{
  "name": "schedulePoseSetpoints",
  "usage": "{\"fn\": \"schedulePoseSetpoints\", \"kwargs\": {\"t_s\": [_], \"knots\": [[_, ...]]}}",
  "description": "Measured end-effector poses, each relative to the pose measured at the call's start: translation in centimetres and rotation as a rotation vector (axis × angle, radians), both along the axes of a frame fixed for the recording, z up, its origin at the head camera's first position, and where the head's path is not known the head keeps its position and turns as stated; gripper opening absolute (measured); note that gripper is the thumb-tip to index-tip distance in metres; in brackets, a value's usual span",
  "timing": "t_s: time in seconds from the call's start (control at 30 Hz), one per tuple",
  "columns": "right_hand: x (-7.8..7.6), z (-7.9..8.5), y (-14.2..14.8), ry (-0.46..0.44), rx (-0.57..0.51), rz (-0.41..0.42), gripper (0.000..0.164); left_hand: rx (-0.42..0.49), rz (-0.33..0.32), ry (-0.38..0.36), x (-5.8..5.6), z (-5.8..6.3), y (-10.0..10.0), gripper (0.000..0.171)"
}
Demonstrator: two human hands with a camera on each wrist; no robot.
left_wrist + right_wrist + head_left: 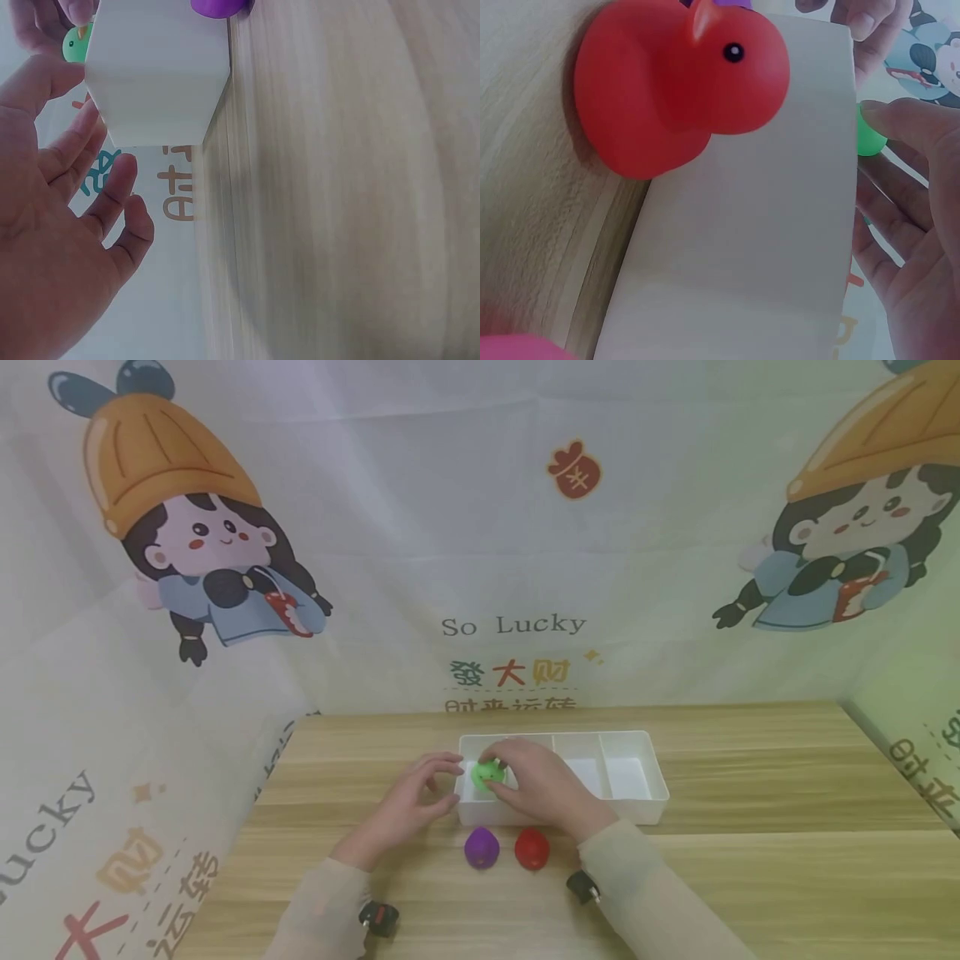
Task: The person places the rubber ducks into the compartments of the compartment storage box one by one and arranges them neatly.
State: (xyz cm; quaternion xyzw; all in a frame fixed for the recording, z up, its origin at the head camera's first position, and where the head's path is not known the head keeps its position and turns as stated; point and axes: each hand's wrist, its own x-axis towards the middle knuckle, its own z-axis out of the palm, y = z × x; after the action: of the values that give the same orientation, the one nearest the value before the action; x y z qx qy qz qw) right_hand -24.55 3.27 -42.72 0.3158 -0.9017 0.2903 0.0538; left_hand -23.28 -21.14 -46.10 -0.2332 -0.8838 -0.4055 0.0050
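Observation:
With thumb and fingers, my right hand (pixel 542 783) holds a green rubber duck (pixel 489 773) in the leftmost compartment of a white divided tray (pixel 480 813). My left hand (pixel 408 802) is at the tray's left end, its fingers loosely bent and its fingertips right at the rim; nothing is gripped in it. In the left wrist view the green duck (pixel 76 46) shows its beak and eye above the tray edge. Before the tray stand a purple duck (pixel 482 848) and a red duck (pixel 532 848). The right wrist view shows the red duck (pixel 682 82) close up.
A pink thing (pixel 521 348) shows only partly at the right wrist view's lower corner. The wooden table (pixel 765 877) extends to both sides. Behind it hangs a white printed cloth (pixel 390 527). Black wrist cameras are strapped over both sleeves.

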Motion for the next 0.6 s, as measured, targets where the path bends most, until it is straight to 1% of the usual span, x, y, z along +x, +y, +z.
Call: {"fn": "schedulePoseSetpoints", "kwargs": {"t_s": [0.2,0.47,0.6], "knots": [[-0.4,0.0,-0.3,-0.040,0.017,0.013,0.032,-0.001,-0.008,0.013,0.0,0.0,0.0,0.038],[-1.3,-0.3,-0.9,-0.065,0.097,0.017,0.032,0.002,-0.004,0.003,0.0,-0.1,-0.1,0.038],[-1.6,-0.4,-1.1,-0.089,0.110,0.019,0.032,0.009,-0.007,-0.004,0.0,-0.1,-0.1,0.038]]}}
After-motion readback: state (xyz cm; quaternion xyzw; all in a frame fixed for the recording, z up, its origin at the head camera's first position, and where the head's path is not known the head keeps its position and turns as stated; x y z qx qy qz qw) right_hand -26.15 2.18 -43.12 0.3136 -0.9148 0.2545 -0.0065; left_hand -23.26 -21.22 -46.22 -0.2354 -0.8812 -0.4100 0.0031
